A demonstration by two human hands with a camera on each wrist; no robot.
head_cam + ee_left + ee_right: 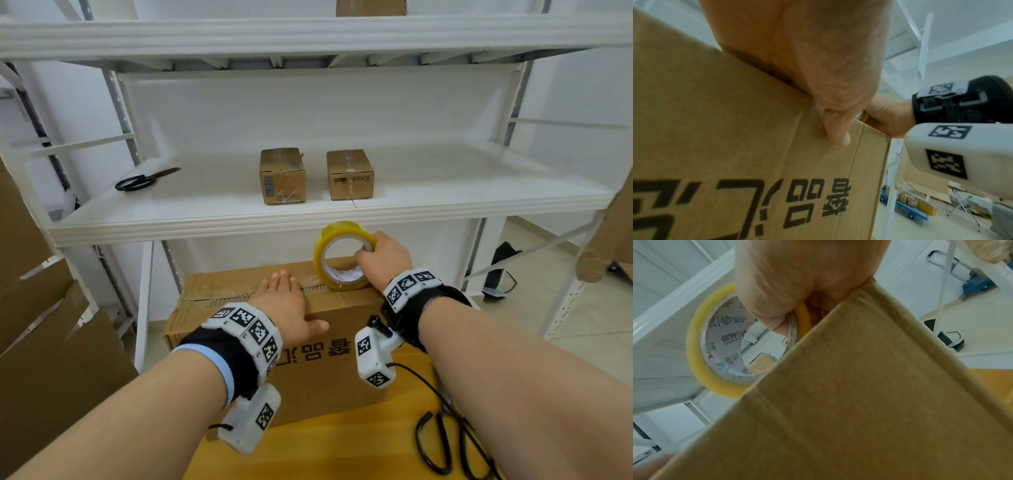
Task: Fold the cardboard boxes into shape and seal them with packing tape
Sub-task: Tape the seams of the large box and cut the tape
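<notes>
A large brown cardboard box with black printed characters stands on a yellow table. My left hand lies flat on the box top over the taped seam, with the thumb down on the front face. My right hand grips a yellowish roll of packing tape, fingers through its core, standing on edge at the right end of the seam. In the right wrist view the tape roll shows behind the box edge.
A white metal shelf stands behind the box, bearing two small sealed cartons and black scissors. Flattened cardboard leans at the left. Another pair of scissors and a cable lie on the table at the right.
</notes>
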